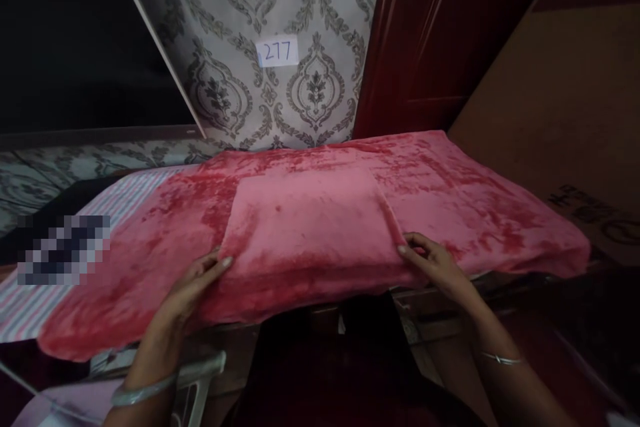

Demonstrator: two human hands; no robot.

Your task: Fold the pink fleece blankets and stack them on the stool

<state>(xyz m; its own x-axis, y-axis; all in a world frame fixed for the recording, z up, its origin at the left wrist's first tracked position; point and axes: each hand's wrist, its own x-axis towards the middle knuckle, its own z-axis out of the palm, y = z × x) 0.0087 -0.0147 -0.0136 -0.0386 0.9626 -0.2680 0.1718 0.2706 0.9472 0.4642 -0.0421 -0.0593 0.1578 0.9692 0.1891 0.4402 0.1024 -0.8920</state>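
Observation:
A folded pink plush cloth (310, 220) lies in front of me on a larger red-pink plush blanket (465, 200) that covers the table. My left hand (197, 277) pinches the cloth's near left corner between thumb and fingers. At the near right corner, my right hand (430, 257) has its thumb and fingers closed on the cloth's edge. The cloth lies flat, its near edge stretching between both hands. A bangle circles my left wrist and a thin bracelet the right.
A striped cloth (135, 190) covers the table's left end. Behind it hangs a dark screen (85, 40). A paper marked 277 (277, 51) is on the patterned wall. At right stand a dark red door (425, 27) and a large cardboard box (565, 100).

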